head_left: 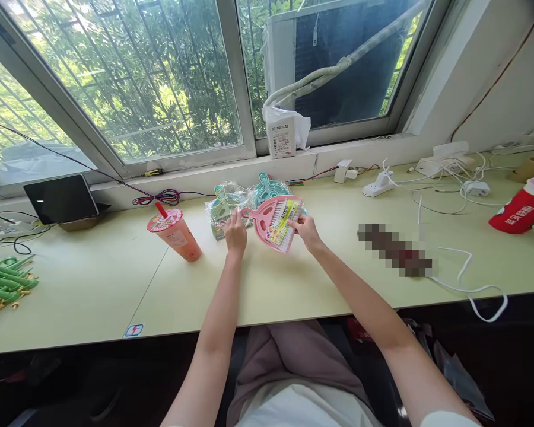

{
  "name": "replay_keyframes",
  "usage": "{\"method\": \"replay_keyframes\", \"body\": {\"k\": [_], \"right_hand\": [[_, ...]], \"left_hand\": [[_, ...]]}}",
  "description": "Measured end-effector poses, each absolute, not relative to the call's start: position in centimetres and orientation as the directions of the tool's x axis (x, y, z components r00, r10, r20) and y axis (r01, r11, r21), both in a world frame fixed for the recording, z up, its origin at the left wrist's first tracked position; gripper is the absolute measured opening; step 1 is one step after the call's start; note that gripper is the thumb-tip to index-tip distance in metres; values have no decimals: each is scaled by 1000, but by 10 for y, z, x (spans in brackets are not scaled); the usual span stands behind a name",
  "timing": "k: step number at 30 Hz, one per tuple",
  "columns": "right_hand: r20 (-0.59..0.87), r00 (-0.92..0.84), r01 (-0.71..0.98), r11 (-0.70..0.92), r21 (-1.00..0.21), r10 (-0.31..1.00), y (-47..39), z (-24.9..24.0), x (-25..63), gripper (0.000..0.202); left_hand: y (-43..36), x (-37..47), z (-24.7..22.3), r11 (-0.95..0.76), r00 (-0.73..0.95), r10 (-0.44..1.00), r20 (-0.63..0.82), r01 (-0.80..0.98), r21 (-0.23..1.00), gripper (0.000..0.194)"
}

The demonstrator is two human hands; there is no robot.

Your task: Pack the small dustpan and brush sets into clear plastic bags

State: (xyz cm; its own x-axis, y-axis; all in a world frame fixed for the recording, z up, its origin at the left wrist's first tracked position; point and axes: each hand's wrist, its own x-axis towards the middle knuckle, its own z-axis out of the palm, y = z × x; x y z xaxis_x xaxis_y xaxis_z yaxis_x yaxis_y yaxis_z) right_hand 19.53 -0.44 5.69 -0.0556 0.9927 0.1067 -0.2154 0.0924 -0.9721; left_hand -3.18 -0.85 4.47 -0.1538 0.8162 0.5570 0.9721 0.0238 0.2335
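A pink dustpan with a small brush and a yellow label lies tilted between my two hands, above the table. My right hand grips its wide right edge, thumb over the label. At the handle end is my left hand, its fingers bent near the handle tip; whether they close on it is partly hidden. Just behind stand plastic-wrapped green dustpan sets and teal dustpan sets, partly covered by the pink one and my left hand.
A drink cup with a red straw stands left of my left arm. Further left are a tablet and green sticks. To the right lie a blurred-out item, white cables, a power strip and a red cup.
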Motion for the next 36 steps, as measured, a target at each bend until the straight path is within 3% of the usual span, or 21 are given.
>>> {"method": "replay_keyframes", "body": {"k": [6, 16, 20, 25, 28, 36], "right_hand": [[109, 14, -231, 110, -967, 994, -5, 52, 193, 33], [267, 218, -81, 290, -954, 939, -10, 53, 192, 32], [288, 156, -61, 300, -952, 945, -11, 59, 195, 30], [186, -40, -150, 178, -972, 982, -6, 63, 199, 36], [174, -44, -145, 165, -975, 984, -3, 61, 201, 34], [353, 126, 167, 331, -929, 927, -11, 59, 197, 25]], "left_hand": [[-15, -17, 50, -133, 18, 811, 584, 979, 154, 53], [-12, -24, 51, 114, -241, 766, 596, 963, 243, 50], [-12, -25, 51, 115, -247, 780, 575, 960, 257, 52], [-14, -24, 52, 97, -227, 777, 586, 965, 245, 50], [-15, -25, 53, 93, -226, 773, 593, 965, 247, 50], [-16, -16, 53, 19, -148, 787, 599, 976, 215, 48]]}}
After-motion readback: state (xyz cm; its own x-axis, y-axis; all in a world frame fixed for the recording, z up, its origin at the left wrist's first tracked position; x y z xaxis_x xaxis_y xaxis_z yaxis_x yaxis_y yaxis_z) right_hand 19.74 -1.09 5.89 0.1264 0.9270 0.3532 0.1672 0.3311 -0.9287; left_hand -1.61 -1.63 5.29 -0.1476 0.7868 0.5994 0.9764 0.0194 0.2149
